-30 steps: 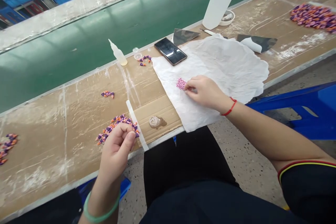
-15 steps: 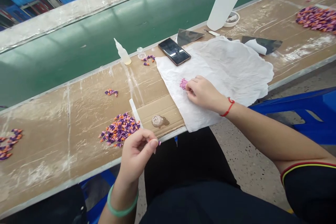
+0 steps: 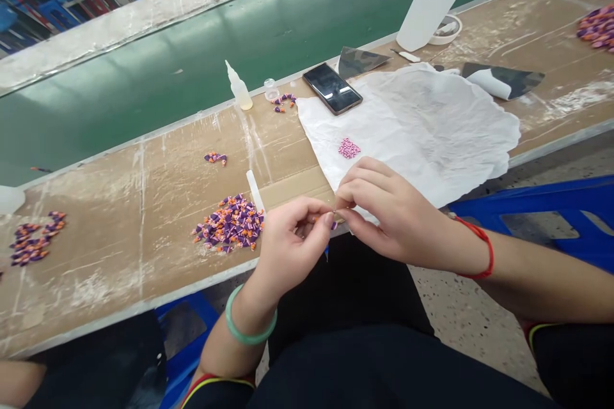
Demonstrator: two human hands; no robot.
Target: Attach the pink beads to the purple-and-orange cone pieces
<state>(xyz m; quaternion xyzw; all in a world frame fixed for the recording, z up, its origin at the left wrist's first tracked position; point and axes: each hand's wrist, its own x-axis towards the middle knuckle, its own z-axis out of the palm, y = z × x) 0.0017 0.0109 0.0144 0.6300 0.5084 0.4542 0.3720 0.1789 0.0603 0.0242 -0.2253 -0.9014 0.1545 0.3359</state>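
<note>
My left hand [image 3: 295, 246] pinches a small purple and orange piece [image 3: 332, 225] above the table's front edge. Against it, the fingertips of my right hand [image 3: 384, 211] are pressed together; whatever tiny thing they hold is too small to make out. Both hands meet fingertip to fingertip. Left of my left hand lies a heap of purple, orange and pink pieces [image 3: 230, 223]. A small pile of pink and white bits [image 3: 349, 147] rests on the white cloth-like sheet [image 3: 407, 108], beyond my right hand.
A phone [image 3: 332, 88] lies on the sheet's far edge. A small dropper bottle [image 3: 238, 86], a clear cap [image 3: 271, 89] and a large white bottle [image 3: 436, 0] stand toward the back. More coloured pieces [image 3: 36, 239] lie at left. A tape roll [image 3: 447, 30] sits behind.
My right hand has left the pink pile and come down and toward me to meet my left hand. The left hand has moved slightly right and up, still pinching its piece. The view has shifted.
</note>
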